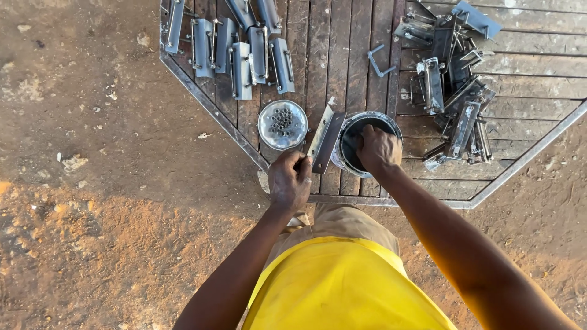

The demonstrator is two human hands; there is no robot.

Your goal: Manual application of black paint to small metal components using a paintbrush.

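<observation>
1. The work surface is an octagonal wooden table [367, 36] of dark, weathered planks running away from the person, edged by a grey metal frame. It stands outdoors on bare reddish-brown dirt strewn with small stones and pale chips.
2. The left hand [289, 181] pinches the near end of a metal bracket [324, 135], fingers pressed together around it, just above the table's near edge.
3. The bracket's long axis runs from the hand up and slightly to the right, away from the person; its far end points toward the middle of the table, between the two round containers.
4. The bracket is a flat, folded strip of grey steel, one face bright and reflecting light, the other in shadow and darker. A small fitting shows at its far tip.
5. The right hand [378, 148] reaches into a round tin [391, 125] with a dark inside, just right of the bracket. Its fingers curl down inside the rim; whether they pinch anything there I cannot tell.
6. Left of the bracket sits a shiny round bowl [282, 124] holding small bolts or nuts.
7. At the far left of the table lie finished brackets [241, 58] in a loose row; at the right is a tangled pile of metal parts [452, 91]. A lone bent clip [378, 61] lies between them.
8. The person wears a yellow top and tan trousers.
</observation>
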